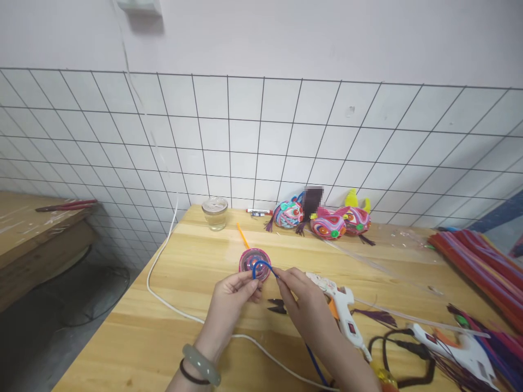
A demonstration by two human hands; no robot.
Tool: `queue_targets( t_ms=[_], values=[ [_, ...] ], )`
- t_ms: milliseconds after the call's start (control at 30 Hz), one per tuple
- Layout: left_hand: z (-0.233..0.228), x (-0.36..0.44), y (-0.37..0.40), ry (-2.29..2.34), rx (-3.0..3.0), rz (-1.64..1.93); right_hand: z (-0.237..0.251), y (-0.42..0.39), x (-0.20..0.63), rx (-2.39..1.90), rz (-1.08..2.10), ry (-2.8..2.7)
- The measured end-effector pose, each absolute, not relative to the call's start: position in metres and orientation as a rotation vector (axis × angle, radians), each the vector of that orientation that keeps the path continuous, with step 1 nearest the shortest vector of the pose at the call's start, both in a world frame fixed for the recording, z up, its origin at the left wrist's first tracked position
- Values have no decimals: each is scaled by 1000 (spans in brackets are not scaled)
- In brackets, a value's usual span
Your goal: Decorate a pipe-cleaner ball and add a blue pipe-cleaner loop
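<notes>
Two hands pinching a blue fuzzy pipe cleaner (261, 267): left hand (235, 296) and right hand (300, 305), fingers clenched on it. Just behind, a pink-and-purple coiled disc (250, 258) over the wooden tabletop (163, 326). No legible writing anywhere.

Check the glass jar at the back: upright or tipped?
Upright. The glass jar stands on its base on the wooden table near the wall, lid on top.

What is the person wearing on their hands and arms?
Both hands are bare, with no gloves and no rings that can be made out. The left hand has two bracelets at the wrist: a thick, smooth, pale grey-green bangle and, just behind it, a thin dark band. The right hand and its forearm wear nothing, and no sleeves show on either arm.
</notes>
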State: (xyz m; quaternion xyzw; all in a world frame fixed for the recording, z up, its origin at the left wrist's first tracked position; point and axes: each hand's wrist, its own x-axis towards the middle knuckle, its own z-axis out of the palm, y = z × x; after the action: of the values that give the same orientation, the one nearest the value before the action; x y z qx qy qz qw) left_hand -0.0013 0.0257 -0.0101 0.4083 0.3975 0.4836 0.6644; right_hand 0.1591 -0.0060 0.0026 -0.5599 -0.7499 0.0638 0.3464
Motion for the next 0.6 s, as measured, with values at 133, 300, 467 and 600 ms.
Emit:
queue_targets(
  t_ms=[133,300,467,600],
  values=[
    [-10,-1,25,919,899,1119,5,-9,157,-1436,173,-1968],
    [-11,1,25,925,953,1096,6,-11,154,-1381,239,-1989],
    [-18,6,24,898,1024,1120,13,-16,150,-1467,357,-1998],
    [-25,9,21,924,1107,1152,20,-20,147,-1486,457,-2009]
  ],
)
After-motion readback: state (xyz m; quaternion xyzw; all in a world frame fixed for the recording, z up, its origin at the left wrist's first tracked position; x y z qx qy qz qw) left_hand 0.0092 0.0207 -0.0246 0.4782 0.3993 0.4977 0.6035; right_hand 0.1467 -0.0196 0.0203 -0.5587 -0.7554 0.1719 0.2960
